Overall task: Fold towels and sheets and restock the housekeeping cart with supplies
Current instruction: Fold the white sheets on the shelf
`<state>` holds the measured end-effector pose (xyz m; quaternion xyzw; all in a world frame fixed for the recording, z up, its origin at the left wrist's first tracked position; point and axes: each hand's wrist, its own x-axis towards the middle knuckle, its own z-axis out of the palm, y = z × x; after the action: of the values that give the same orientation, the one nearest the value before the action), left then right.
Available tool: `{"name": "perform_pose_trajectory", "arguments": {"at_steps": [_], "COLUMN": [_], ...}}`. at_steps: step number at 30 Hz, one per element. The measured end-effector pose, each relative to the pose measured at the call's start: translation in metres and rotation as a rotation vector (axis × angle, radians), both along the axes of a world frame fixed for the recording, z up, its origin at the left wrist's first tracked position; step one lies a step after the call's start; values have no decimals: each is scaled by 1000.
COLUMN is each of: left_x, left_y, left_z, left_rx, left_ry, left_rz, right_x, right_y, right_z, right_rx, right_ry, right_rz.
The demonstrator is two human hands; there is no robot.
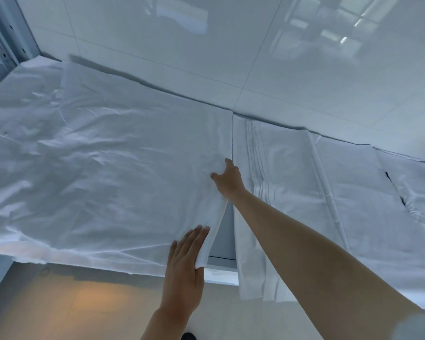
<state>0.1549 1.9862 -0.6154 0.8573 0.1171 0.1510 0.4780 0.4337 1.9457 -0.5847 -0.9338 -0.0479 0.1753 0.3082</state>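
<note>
A large white sheet (103,173) lies spread and wrinkled over the left part of a table. My left hand (184,263) rests flat on its near right corner, fingers apart, with the thumb tucked under the hanging edge. My right hand (227,179) reaches farther in and presses on the sheet's right edge, fingers spread and bent. To the right lies a second white sheet (292,192), folded in layers with a stitched band, its near end hanging over the table's front edge.
A strip of bare grey table (227,231) shows between the two sheets. More folded white linen (417,192) sits at the far right. A glossy white tiled wall (231,45) stands behind; a metal rack post (8,35) rises at the far left. Beige floor (96,303) lies below.
</note>
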Motion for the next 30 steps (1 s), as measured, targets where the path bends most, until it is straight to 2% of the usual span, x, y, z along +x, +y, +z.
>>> {"name": "perform_pose_trajectory", "arguments": {"at_steps": [8,12,14,20,25,30], "left_x": [2,7,10,40,76,118], "left_y": [0,-10,-22,-52,-60,-65], "left_z": [-7,-9,-5,9,8,23], "left_rx": [65,345,420,446,501,392], "left_ry": [34,138,201,483,603,785], "left_rz": [-19,-62,-53,37,143,224], "right_x": [52,65,71,95,116,129], "right_y": [27,29,30,37,45,42], "right_z": [5,2,2,3,5,6], "right_rx": [-161,-202,-198,-197,-195,-206], "right_ry": [-136,-182,-187,-193,-202,-260], "right_rz": [89,122,138,160,190,190]}}
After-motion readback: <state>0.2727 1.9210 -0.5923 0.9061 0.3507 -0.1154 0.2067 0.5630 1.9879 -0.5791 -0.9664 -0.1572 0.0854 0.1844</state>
